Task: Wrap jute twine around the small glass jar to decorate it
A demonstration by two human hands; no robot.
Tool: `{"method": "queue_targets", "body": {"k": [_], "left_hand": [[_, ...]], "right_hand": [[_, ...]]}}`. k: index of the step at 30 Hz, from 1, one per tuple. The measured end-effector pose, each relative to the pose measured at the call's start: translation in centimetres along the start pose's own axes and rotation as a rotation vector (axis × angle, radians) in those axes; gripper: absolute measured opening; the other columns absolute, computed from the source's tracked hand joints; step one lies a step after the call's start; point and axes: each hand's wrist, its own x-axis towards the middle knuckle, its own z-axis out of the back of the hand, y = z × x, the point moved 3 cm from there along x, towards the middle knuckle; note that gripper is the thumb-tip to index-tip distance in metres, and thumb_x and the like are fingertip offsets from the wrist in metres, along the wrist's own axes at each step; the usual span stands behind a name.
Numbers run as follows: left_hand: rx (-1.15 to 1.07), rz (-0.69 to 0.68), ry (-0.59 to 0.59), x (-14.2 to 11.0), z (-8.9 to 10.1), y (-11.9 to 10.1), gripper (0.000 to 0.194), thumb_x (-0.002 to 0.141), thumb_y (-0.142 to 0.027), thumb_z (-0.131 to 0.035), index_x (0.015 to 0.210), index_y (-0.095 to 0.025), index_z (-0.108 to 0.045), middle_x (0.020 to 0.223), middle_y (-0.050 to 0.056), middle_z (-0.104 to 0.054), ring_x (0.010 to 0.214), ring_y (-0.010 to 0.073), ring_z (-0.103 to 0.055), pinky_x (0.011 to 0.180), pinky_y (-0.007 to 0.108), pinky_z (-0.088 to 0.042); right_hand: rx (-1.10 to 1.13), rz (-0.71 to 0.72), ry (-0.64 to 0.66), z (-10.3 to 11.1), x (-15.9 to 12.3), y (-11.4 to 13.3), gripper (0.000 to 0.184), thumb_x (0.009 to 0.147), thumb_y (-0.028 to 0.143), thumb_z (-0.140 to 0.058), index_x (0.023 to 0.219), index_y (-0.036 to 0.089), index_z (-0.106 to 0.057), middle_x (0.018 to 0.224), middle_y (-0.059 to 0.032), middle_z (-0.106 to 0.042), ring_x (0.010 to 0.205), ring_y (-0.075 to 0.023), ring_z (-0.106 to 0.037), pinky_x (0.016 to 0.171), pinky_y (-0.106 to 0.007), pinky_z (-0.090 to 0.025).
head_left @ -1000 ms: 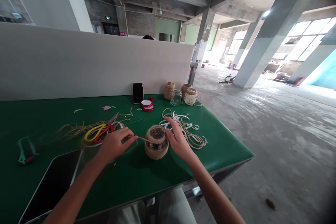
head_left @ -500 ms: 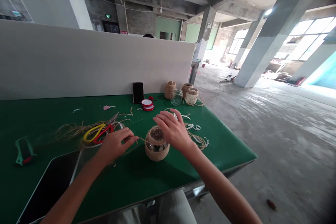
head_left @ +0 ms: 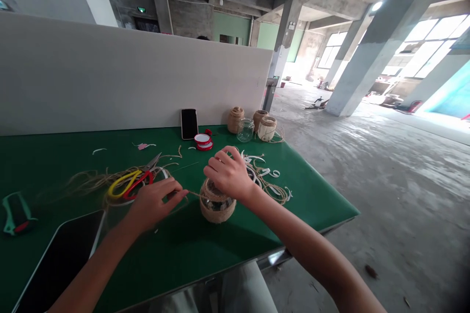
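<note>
A small glass jar [head_left: 216,205], partly wound with brown twine, stands on the green table [head_left: 176,249] in front of me. My right hand [head_left: 228,174] sits on top of the jar, its fingers curled over the mouth. My left hand [head_left: 154,201] lies just left of the jar and pinches a strand of twine [head_left: 193,194] that runs taut to the jar's neck. Behind my left hand lie scissors [head_left: 128,183] with one yellow and one red handle, on a tangle of loose twine [head_left: 88,181].
A dark tablet [head_left: 55,264] lies at the near left, a green tool [head_left: 14,210] at the far left. Phone [head_left: 189,123], red tape roll [head_left: 202,141] and three more jars [head_left: 253,127] stand by the white partition [head_left: 128,78]. White strips and twine [head_left: 268,181] lie right of the jar.
My right hand has moved from the jar's right side up onto its top and closed over the mouth. My left hand kept its pinch on the strand. The camera has tipped slightly.
</note>
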Motion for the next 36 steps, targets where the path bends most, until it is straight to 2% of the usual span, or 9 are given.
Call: {"method": "queue_targets", "body": {"k": [4, 10, 15, 20, 22, 27, 30, 32, 36], "left_hand": [[-0.023, -0.014, -0.006, 0.2, 0.2, 0.0, 0.032, 0.091, -0.039, -0.044, 0.072, -0.017, -0.058, 0.065, -0.001, -0.055, 0.057, 0.0106, -0.051, 0.057, 0.024, -0.034], [-0.028, -0.012, -0.022, 0.3, 0.4, -0.3, 0.031, 0.090, -0.038, -0.044, 0.071, -0.018, -0.058, 0.065, -0.001, -0.055, 0.057, 0.0103, -0.051, 0.057, 0.023, -0.035], [-0.021, 0.003, 0.006, 0.3, 0.5, -0.3, 0.033, 0.091, -0.039, -0.043, 0.071, -0.018, -0.058, 0.065, -0.001, -0.055, 0.057, 0.0105, -0.051, 0.057, 0.024, -0.035], [-0.020, 0.029, 0.003, 0.2, 1.3, -0.5, 0.034, 0.090, -0.041, -0.042, 0.072, -0.019, -0.059, 0.067, -0.001, -0.058, 0.061, 0.0114, -0.052, 0.060, 0.024, -0.037], [-0.014, 0.030, 0.002, 0.2, 1.6, -0.6, 0.034, 0.090, -0.041, -0.041, 0.073, -0.019, -0.059, 0.068, 0.000, -0.060, 0.062, 0.0120, -0.053, 0.061, 0.024, -0.038], [-0.013, 0.038, -0.020, 0.2, 2.3, -0.9, 0.035, 0.089, -0.043, -0.042, 0.070, -0.020, -0.060, 0.066, 0.000, -0.060, 0.060, 0.0126, -0.054, 0.059, 0.024, -0.038], [-0.031, 0.034, -0.008, 0.2, 2.4, -0.8, 0.035, 0.088, -0.045, -0.043, 0.071, -0.019, -0.059, 0.067, 0.000, -0.060, 0.060, 0.0123, -0.054, 0.059, 0.023, -0.039], [-0.040, 0.029, 0.020, 0.0, 2.3, -0.6, 0.034, 0.087, -0.047, -0.046, 0.073, -0.020, -0.060, 0.068, -0.001, -0.060, 0.060, 0.0121, -0.055, 0.058, 0.023, -0.039], [-0.014, 0.004, 0.009, -0.5, 2.2, -0.5, 0.029, 0.086, -0.046, -0.049, 0.078, -0.021, -0.062, 0.075, -0.001, -0.063, 0.065, 0.0126, -0.058, 0.063, 0.023, -0.039]], "right_hand": [[0.036, 0.054, 0.049, -0.3, 0.1, 0.1, 0.029, 0.088, 0.007, -0.041, 0.065, 0.020, -0.051, 0.061, 0.0014, -0.049, 0.068, -0.0150, -0.040, 0.078, -0.033, -0.029], [0.010, 0.000, 0.146, -0.4, 0.2, 0.3, 0.028, 0.085, 0.005, -0.042, 0.062, 0.019, -0.052, 0.060, 0.0000, -0.049, 0.064, -0.0151, -0.037, 0.067, -0.033, -0.021], [0.023, -0.048, 0.285, -0.7, 0.6, 0.3, 0.027, 0.081, 0.003, -0.044, 0.062, 0.018, -0.055, 0.060, -0.0015, -0.052, 0.064, -0.0157, -0.040, 0.067, -0.034, -0.019], [0.053, -0.096, 0.337, -1.0, 0.5, 0.2, 0.023, 0.076, 0.001, -0.048, 0.063, 0.018, -0.057, 0.061, -0.0018, -0.055, 0.066, -0.0167, -0.045, 0.072, -0.036, -0.023], [0.118, -0.232, 0.308, -1.0, 0.6, -0.5, 0.024, 0.072, -0.001, -0.047, 0.059, 0.018, -0.054, 0.059, -0.0005, -0.055, 0.066, -0.0156, -0.046, 0.074, -0.036, -0.024], [0.478, -0.737, 0.133, 0.3, 1.0, -3.0, 0.030, 0.074, -0.001, -0.033, 0.059, 0.019, -0.049, 0.062, 0.0018, -0.055, 0.063, -0.0121, -0.050, 0.070, -0.028, -0.033], [0.653, -0.782, 0.100, 1.8, 0.4, -3.1, 0.023, 0.085, 0.012, -0.034, 0.080, 0.020, -0.055, 0.081, -0.0011, -0.060, 0.074, -0.0141, -0.055, 0.068, -0.026, -0.038], [0.625, -0.793, 0.153, 2.9, -0.9, -2.2, 0.018, 0.089, 0.032, -0.043, 0.096, 0.021, -0.055, 0.091, -0.0029, -0.062, 0.087, -0.0180, -0.057, 0.081, -0.032, -0.040], [0.502, -0.863, 0.308, 4.2, -4.4, 0.5, 0.067, 0.074, 0.060, -0.059, 0.126, 0.023, -0.042, 0.121, -0.0095, -0.055, 0.115, -0.0285, -0.049, 0.104, -0.051, -0.025]]}}
